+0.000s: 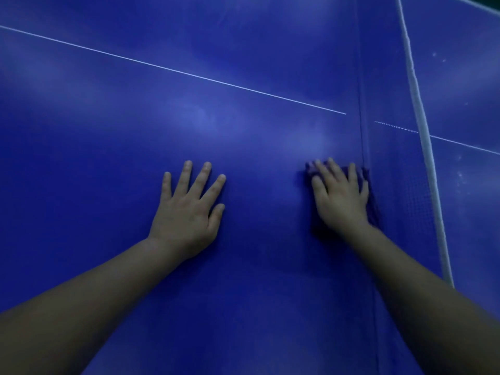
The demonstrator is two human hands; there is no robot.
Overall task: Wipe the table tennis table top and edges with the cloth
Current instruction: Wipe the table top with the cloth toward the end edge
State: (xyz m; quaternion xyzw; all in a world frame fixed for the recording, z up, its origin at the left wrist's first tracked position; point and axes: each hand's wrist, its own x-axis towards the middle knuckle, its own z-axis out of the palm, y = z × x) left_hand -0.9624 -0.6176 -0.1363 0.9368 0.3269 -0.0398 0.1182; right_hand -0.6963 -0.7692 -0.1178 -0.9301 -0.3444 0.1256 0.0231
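Note:
The blue table tennis table top [216,63] fills the view, with a thin white centre line [189,73] running across it. My left hand [189,209] lies flat on the bare surface, fingers spread. My right hand [341,196] presses flat on a dark purple cloth [372,209], which shows around the fingers and along the hand's right side. The cloth sits right beside the foot of the net.
The net [395,185] stands along the right, its white top band [424,136] running from the top edge down to my right forearm. The table's other half [465,90] lies beyond it, with small white specks on it.

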